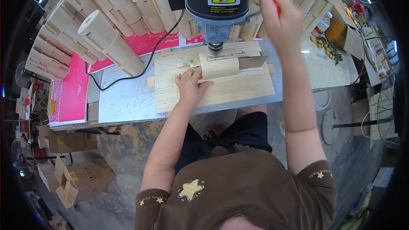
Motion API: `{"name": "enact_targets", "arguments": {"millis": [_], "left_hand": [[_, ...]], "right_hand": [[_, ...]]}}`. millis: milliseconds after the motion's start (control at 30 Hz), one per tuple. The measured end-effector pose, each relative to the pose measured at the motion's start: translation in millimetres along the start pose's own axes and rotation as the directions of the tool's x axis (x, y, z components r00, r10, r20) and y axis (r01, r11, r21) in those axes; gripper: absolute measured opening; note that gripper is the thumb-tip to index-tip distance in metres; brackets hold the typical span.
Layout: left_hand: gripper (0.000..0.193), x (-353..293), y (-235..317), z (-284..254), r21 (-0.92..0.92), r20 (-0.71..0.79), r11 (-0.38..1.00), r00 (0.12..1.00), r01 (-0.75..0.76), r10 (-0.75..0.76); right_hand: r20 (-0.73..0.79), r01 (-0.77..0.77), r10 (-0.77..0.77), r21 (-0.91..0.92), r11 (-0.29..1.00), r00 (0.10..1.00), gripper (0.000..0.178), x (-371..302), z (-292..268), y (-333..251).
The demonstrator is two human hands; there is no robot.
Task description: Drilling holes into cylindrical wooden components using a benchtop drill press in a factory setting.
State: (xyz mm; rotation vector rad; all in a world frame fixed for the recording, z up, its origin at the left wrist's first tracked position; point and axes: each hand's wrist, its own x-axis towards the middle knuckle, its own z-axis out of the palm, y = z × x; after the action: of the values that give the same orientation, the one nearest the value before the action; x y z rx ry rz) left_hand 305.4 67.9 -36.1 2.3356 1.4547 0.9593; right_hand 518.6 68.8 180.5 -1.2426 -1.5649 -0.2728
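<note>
Brown fabric forms the shirt point(243, 187) nearest us. Beyond it, we keep our two hands apart. We place the left hand point(190, 86), fingers and thumb spread, with its fingertips against the left end of a pale wooden block point(219, 69), which lies on a wooden board point(238, 87). We close the raised right hand point(282, 19) around a red-knobbed lever point(277, 8) of the drill press point(217, 8). Its chuck point(216, 47) stands above the block; we cannot tell whether a bit touches it. Behind, we see stacked wooden pieces point(136, 0).
</note>
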Motion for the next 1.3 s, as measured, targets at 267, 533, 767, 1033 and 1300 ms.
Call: {"name": "enact_targets", "arguments": {"millis": [267, 533, 767, 1033, 1300], "left_hand": [[0.046, 14.1, 15.3, -6.0, -0.115, 0.148, 0.979, 0.977, 0.170, -0.153], [0.035, 7.9, 11.4, -1.2, -0.364, 0.048, 0.921, 0.990, 0.138, -0.129], [0.023, -41.4, 4.4, -90.8, -0.502, 0.103, 0.863, 0.995, 0.062, -0.012], [0.015, -74.9, -1.1, -172.8, -0.839, 0.170, 0.326, 0.779, 0.436, -0.603], [0.027, -82.9, 26.9, -169.0, -0.740, 0.311, 0.265, 0.663, 0.618, -0.681]], "right_hand": [[0.127, -0.119, 0.101, 0.147, 0.982, 0.987, 0.030, 50.9, 25.0, 41.3], [0.686, -0.186, 0.152, -0.024, 0.982, 0.712, 0.039, -104.5, 3.7, 99.0], [0.707, -0.493, 0.206, 0.227, 0.840, 0.676, 0.024, -136.6, -30.2, 71.4], [0.756, -0.497, 0.179, 0.214, 0.841, 0.630, 0.022, -149.7, -50.7, 27.2], [0.683, -0.504, 0.156, 0.346, 0.791, 0.714, 0.023, -158.9, -43.4, 4.8]]}}
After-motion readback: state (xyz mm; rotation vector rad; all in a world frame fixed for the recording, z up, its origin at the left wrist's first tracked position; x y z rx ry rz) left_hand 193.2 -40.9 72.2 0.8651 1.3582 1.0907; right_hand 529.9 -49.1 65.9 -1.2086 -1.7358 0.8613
